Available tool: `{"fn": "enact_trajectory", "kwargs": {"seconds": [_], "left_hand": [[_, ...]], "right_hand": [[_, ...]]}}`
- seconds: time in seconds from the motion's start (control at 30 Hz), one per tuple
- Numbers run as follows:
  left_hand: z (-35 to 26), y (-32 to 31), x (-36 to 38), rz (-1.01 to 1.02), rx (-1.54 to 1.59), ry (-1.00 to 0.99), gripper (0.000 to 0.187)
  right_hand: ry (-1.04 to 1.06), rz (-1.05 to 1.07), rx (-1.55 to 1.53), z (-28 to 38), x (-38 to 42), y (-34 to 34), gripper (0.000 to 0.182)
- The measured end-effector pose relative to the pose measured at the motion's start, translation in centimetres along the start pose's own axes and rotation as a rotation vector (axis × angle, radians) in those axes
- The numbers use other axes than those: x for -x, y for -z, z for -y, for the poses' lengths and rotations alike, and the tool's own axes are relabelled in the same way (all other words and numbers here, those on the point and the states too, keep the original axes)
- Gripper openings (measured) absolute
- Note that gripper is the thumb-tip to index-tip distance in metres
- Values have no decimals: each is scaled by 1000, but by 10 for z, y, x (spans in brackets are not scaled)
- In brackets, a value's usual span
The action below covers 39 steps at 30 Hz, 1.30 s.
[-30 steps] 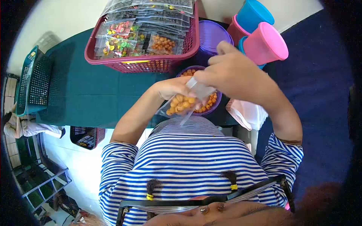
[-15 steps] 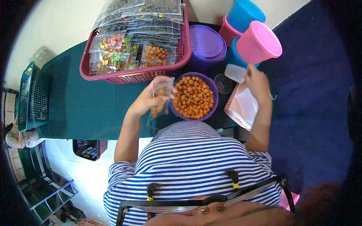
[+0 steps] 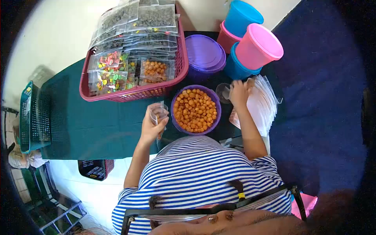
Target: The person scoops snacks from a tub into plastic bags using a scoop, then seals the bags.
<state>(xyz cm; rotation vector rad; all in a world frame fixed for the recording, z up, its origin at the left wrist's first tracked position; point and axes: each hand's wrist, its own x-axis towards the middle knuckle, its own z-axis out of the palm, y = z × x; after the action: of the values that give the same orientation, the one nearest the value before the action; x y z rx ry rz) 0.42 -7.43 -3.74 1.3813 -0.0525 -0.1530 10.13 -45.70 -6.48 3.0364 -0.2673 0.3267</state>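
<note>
A purple tub point(image 3: 217, 98) full of round orange snacks point(image 3: 195, 111) stands in front of me. Left of it, my left hand point(image 3: 153, 123) grips a small clear bag point(image 3: 158, 113) with its mouth spread and some orange pieces low inside. My right hand point(image 3: 239, 93) is closed at the right, beside a clear round cup point(image 3: 223, 93) lying on the dark cloth; what its fingers hold, if anything, cannot be made out. A fanned stack of clear bags point(image 3: 263, 103) lies just right of that hand.
A red basket point(image 3: 133, 94) of filled packets stands behind at the left. Behind the tub are a purple lidded container point(image 3: 203, 53) and stacked pink point(image 3: 260, 47) and blue tubs point(image 3: 243, 17). A green basket point(image 3: 35, 117) sits far left; a dark basket point(image 3: 96, 168) is below.
My left hand has lowered, and its bag's mouth now faces up. The right hand has moved left toward the cup; the whitish piece it held no longer shows clearly. The view has shifted.
</note>
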Motion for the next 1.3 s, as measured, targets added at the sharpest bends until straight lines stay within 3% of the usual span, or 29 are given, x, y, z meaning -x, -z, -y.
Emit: {"fn": "enact_trajectory", "kwargs": {"seconds": [0.1,0.27,0.4,0.53,0.67,0.83,0.93,1.3], "left_hand": [[0,3,4,29,-21,52,59],[-5,2,8,26,-68,30,59],[-5,7,13,12,-88,73,57],[8,15,18,-14,-125,34,56],[5,16,18,-18,-107,38,57],[4,9,10,-32,-17,-28,59],[3,1,7,-3,-36,-31,63],[-6,-9,10,-12,-43,-3,68]], "right_hand": [[131,-236,-197,40,-35,15,23],[428,-300,-338,85,-62,3,22],[459,-276,-297,82,-67,-12,16],[491,-312,-318,66,-25,28,14],[601,-191,-396,37,62,59,18],[762,43,-567,30,138,48,22],[828,132,-580,38,147,43,21],[953,160,-694,60,132,27,17]]}}
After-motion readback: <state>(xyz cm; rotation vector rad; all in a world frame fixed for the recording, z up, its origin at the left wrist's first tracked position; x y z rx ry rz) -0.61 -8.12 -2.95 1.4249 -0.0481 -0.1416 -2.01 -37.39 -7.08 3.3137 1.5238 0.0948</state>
